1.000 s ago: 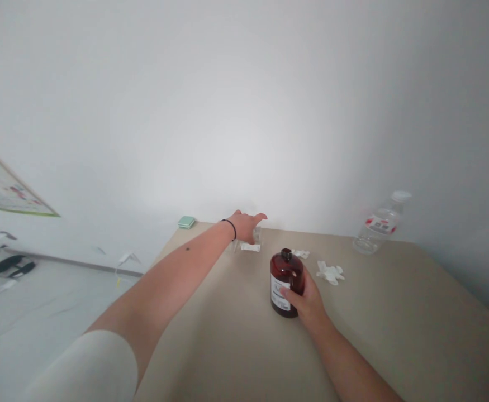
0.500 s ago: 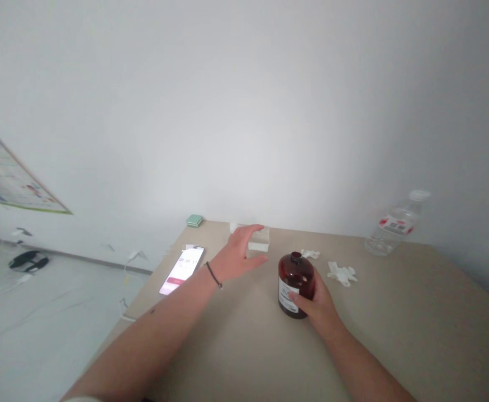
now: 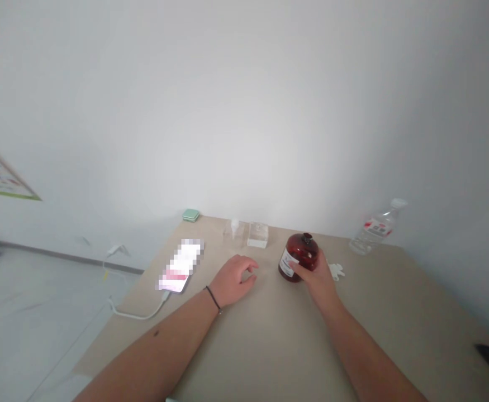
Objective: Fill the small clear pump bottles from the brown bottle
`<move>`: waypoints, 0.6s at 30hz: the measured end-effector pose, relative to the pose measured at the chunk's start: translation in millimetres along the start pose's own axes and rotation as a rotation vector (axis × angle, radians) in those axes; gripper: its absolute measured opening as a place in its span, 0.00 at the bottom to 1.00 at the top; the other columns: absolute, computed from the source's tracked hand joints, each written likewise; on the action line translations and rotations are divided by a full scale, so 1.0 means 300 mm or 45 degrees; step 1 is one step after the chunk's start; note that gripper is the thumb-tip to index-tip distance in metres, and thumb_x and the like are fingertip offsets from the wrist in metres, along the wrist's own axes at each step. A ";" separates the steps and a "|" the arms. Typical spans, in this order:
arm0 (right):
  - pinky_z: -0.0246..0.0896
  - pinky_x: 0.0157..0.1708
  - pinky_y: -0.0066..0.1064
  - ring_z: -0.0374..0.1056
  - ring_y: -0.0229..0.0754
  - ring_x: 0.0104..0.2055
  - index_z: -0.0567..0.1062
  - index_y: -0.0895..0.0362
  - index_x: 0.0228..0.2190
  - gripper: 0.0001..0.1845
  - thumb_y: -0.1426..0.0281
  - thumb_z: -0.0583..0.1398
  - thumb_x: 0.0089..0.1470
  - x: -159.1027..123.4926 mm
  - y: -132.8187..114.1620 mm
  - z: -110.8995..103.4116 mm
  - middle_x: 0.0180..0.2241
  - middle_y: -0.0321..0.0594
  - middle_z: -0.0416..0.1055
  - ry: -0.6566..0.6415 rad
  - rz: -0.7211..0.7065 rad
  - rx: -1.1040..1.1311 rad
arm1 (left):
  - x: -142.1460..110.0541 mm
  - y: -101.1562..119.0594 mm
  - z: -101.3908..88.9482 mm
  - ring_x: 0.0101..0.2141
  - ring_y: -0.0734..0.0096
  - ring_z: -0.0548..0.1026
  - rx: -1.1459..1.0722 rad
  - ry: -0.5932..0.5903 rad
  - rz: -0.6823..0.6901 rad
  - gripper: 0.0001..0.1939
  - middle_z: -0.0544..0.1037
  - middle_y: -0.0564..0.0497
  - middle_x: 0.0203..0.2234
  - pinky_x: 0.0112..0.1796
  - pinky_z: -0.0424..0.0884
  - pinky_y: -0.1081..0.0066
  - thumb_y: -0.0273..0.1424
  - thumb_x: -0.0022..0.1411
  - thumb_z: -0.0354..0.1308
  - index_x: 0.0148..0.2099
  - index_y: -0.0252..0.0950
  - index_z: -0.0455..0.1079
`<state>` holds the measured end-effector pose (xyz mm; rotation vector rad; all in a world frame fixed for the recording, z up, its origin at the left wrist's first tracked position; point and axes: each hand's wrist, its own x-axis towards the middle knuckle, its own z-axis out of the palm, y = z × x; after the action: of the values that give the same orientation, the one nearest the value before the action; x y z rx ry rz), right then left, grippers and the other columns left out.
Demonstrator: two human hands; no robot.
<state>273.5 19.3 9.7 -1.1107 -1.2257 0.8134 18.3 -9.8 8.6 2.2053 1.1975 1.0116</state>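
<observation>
Judged at holding step: gripping dk-red bottle [image 3: 301, 249] in R hand [image 3: 319, 277] w/ thumb over white label [image 3: 287, 262], other fingers mostly hidden. For next move, prob. needing steady R grip, given apparently uncapped neck [image 3: 307, 238]. Found L hand [image 3: 232, 280] apart to left, w/ fingers curled, thumb separate, nothing visible between. Noted bottle glossy, slightly tilted, at counter [image 3: 265, 346]; can't confirm base contact.

Phone [image 3: 181, 264] lies on the table [image 3: 265, 340], left of the nearer bottle [image 3: 303, 250]
</observation>
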 end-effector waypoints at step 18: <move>0.67 0.50 0.46 0.75 0.53 0.46 0.73 0.57 0.48 0.36 0.61 0.72 0.36 0.298 0.024 0.110 0.44 0.47 0.79 -0.060 0.017 -0.688 | 0.004 -0.023 0.007 0.40 0.61 0.74 -0.081 -0.036 -0.074 0.12 0.77 0.48 0.34 0.44 0.69 0.63 0.27 0.59 0.57 0.46 0.36 0.72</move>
<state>259.0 111.8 29.2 -1.5379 -1.5275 0.5275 16.6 -5.3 3.1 2.1169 1.1932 0.9790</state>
